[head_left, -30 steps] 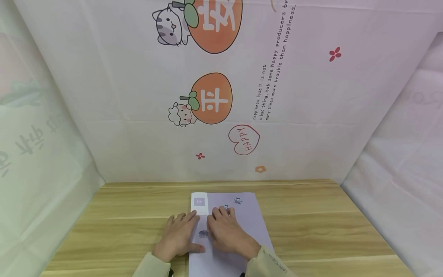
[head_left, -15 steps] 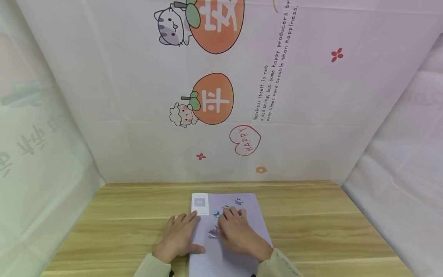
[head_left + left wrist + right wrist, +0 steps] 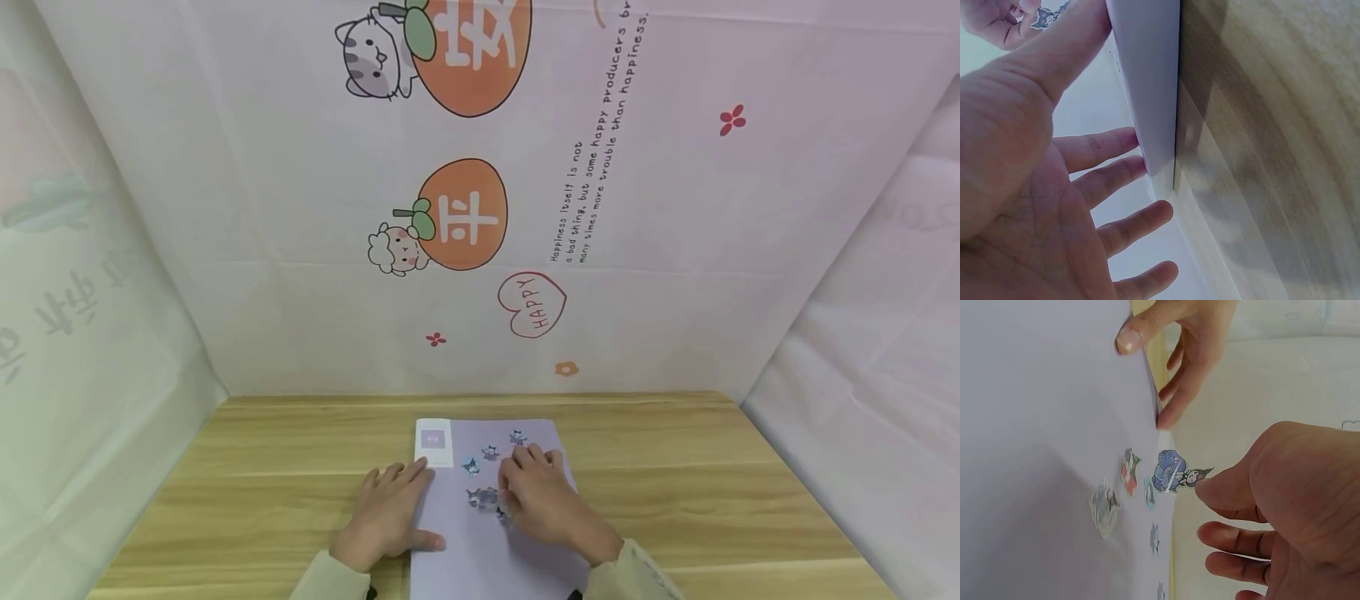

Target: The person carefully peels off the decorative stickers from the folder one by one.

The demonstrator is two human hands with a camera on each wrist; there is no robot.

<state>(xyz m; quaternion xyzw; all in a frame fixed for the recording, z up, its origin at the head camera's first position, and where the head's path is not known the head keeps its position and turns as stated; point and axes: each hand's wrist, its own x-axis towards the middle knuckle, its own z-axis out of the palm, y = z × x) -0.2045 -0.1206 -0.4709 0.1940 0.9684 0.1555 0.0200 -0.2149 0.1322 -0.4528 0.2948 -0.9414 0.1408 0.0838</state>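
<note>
A thick lilac book [image 3: 457, 575] with a white label [image 3: 442, 458] at its far left corner lies on the wooden table. My left hand [image 3: 384, 510] rests along its left edge, fingers spread, thumb on the cover; the left wrist view shows the fingertips at the book's side [image 3: 1147, 81]. Over the cover, my right hand [image 3: 546, 504] pinches a cartoon sticker [image 3: 1170, 470] between thumb and forefinger, its blue-purple part sticking out. Beneath and beyond it, several small cartoon stickers [image 3: 491, 452] lie on the cover, one partly hidden by the right hand.
The wooden table [image 3: 697, 500] extends on both sides of the book. A white printed cloth [image 3: 300, 250] stands behind the table's far edge, with more white cloth [image 3: 862, 400] at the left and right.
My right hand has moved to the right across the cover, carrying the pinched sticker. Stickers it covered before now show. My left hand has stayed in place.
</note>
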